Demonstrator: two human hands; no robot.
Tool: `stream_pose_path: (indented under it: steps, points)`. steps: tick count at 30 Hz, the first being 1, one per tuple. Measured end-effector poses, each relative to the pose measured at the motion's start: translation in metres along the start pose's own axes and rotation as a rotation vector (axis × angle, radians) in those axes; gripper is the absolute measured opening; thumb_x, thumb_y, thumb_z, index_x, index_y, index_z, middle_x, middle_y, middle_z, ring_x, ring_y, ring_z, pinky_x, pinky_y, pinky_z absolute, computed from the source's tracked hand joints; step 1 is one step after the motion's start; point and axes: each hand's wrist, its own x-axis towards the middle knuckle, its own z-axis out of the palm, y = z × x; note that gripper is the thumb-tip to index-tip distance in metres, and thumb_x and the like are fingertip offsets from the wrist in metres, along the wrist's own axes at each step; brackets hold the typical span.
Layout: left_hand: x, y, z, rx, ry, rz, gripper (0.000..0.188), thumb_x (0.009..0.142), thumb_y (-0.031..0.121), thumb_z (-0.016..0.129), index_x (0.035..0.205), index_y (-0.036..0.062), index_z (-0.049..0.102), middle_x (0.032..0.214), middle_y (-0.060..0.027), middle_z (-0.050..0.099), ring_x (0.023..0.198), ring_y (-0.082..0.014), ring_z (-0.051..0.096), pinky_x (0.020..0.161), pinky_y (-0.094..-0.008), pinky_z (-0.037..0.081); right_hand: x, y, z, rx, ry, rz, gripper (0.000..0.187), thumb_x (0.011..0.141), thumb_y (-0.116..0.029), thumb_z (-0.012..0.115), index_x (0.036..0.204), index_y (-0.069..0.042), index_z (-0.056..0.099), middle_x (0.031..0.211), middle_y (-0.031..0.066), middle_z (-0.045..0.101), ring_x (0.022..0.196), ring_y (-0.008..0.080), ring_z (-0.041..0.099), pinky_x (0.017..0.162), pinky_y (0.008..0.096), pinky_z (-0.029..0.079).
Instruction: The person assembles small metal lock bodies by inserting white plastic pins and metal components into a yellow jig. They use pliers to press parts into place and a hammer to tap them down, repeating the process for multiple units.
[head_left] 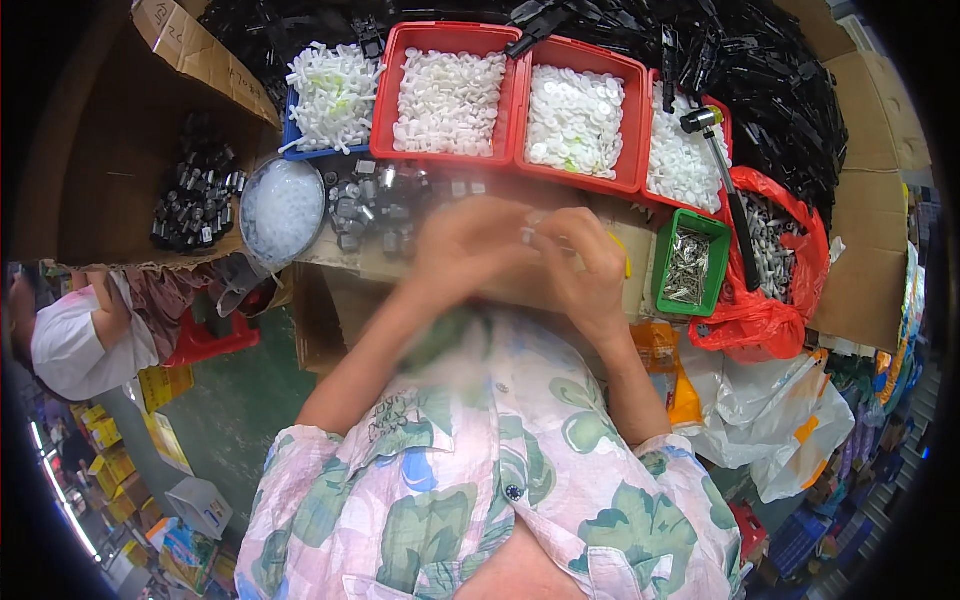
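My two hands meet over the cardboard-covered worktop (375,262). My right hand (590,262) has its fingers bent in a pinch, with a small white plastic part (529,233) at the fingertips. Close against it, my left hand (478,238) is smeared by motion, so its grip does not show. Left of the hands lie several small grey and silver metal-looking parts (352,205). Beyond the hands stand a red bin (513,110) of short white pieces and another red bin (637,115) of round white pieces.
A hammer (738,205) leans across a third red bin (722,118) and a red plastic bag (810,245) of grey parts. Nearby is a green tray (717,262) of metal pins. Leftward are a bowl (283,213), a blue tray (292,133) and a cardboard box (100,190).
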Motion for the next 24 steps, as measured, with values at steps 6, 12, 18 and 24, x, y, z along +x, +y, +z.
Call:
stream_pose_path:
  steps: [6,12,18,24]
  points:
    - [-0.009,-0.008,-0.016,0.709,0.070,0.502,0.037,0.071,0.004,0.083,0.106,0.0019,0.072,0.106,-0.0115,0.065,0.093,-0.0276,0.063,0.081,-0.0381,0.052,-0.003,0.026,0.012,-0.156,-0.068,-0.129,0.012,0.080,-0.004,0.071,0.091,-0.004,0.066,0.095,0.0082,0.061,0.088,0.0279,0.062,0.072,0.0399,0.045]
    - [-0.013,-0.013,-0.011,0.863,-0.023,0.534,0.033,0.071,0.005,0.081,0.102,0.0010,0.071,0.101,-0.0109,0.062,0.096,-0.0319,0.060,0.081,-0.0417,0.051,-0.005,0.029,0.017,-0.193,-0.099,-0.144,0.012,0.081,-0.007,0.071,0.091,-0.005,0.066,0.097,0.0069,0.061,0.092,0.0267,0.061,0.073,0.0395,0.043]
    - [-0.014,-0.016,-0.012,0.879,-0.031,0.545,0.034,0.072,0.006,0.080,0.104,0.0000,0.070,0.105,-0.0122,0.061,0.099,-0.0321,0.059,0.083,-0.0419,0.052,-0.006,0.030,0.020,-0.211,-0.110,-0.150,0.012,0.080,-0.007,0.071,0.092,-0.006,0.067,0.097,0.0061,0.061,0.092,0.0262,0.060,0.074,0.0394,0.043]
    - [-0.013,-0.017,-0.013,0.884,-0.047,0.562,0.032,0.074,0.005,0.079,0.104,-0.0015,0.069,0.106,-0.0125,0.061,0.100,-0.0319,0.059,0.084,-0.0420,0.052,-0.007,0.034,0.023,-0.214,-0.109,-0.127,0.013,0.080,-0.007,0.072,0.092,-0.006,0.067,0.097,0.0055,0.062,0.092,0.0256,0.060,0.074,0.0386,0.042]
